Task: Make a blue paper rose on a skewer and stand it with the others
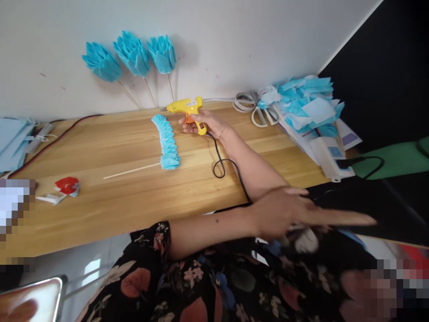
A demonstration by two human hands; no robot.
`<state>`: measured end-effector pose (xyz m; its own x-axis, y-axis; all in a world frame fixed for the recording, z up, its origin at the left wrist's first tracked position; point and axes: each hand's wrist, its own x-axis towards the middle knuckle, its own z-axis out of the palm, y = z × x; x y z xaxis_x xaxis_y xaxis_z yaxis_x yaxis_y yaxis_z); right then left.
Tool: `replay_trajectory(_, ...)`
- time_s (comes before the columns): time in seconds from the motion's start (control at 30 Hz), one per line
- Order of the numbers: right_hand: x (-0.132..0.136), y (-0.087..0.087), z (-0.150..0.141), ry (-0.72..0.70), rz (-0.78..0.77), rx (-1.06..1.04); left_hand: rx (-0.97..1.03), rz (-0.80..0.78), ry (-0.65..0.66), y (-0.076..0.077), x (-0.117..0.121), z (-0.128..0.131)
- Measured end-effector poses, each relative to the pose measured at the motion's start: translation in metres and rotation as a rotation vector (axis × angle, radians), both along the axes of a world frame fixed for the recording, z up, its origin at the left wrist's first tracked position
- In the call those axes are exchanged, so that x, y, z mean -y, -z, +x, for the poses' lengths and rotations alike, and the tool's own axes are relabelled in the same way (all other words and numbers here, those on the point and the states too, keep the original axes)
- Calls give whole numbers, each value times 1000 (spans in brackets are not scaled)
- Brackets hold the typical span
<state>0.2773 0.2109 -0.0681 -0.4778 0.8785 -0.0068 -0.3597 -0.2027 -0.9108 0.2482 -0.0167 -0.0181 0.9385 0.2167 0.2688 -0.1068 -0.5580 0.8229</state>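
Observation:
My right hand (pixel 208 124) is stretched out over the wooden table (pixel 117 210) and closed round the handle of a yellow glue gun (pixel 183 106), whose nozzle points left. Just left of it lies a curved strip of folded blue paper petals (pixel 166 143) with a thin wooden stick (pixel 130 171) at its lower end. My left hand (pixel 284 212) crosses over my right forearm towards the right. Its fingers are stretched out and blurred, and nothing shows in them. Small white and blue bits (pixel 303 241) lie under it on my lap.
Three blue paper flowers (pixel 134 53) on sticks lean against the wall. Scissors (pixel 251 105) and a heap of blue paper squares (pixel 308 105) sit at the far right, beside a white power strip (pixel 330 161). The gun's black cord (pixel 221 165) loops over the table. A red scrap (pixel 67 185) lies left.

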Motion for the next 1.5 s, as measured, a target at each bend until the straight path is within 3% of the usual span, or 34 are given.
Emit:
replay_trajectory(0.03, 0, 0, 0, 0, 2, -4, 56, 98, 27, 6, -8, -1)
replay_trajectory(0.1, 0, 1, 0, -6, 6, -13, 39, 256, -173, 18, -19, -3)
replay_trajectory(0.2, 0, 1, -1, -10, 16, -17, 17, 292, -343, 28, -16, -11)
replay_trajectory(0.3, 0, 2, -3, 7, 19, -15, 27, 209, -194, 18, 4, -27)
replay_trajectory(0.43, 4, 1, -5, 83, -27, -46, 1, 71, 59, -13, 25, -60)
replay_trajectory(0.6, 13, -2, -4, 156, -30, -48, 53, 24, 276, -32, 13, -128)
replay_trajectory(0.67, 15, -2, -4, 172, -5, 2, -1, 72, 212, -35, 2, -160)
replay_trajectory(0.87, 20, -7, -2, 170, 110, 186, -26, 298, -326, -43, -46, -247)
replay_trajectory(1.03, 29, -8, 3, 180, 143, 246, -146, 419, -696, -16, -108, -295)
replay_trajectory(1.13, 31, -6, 6, 184, 146, 244, -344, 332, -654, 2, -140, -310)
replay_trajectory(1.23, 32, -4, 7, 179, 157, 244, -556, 268, -588, 12, -156, -318)
replay_trajectory(1.5, 34, -6, 11, 127, 149, 297, -551, 221, -584, 26, -152, -334)
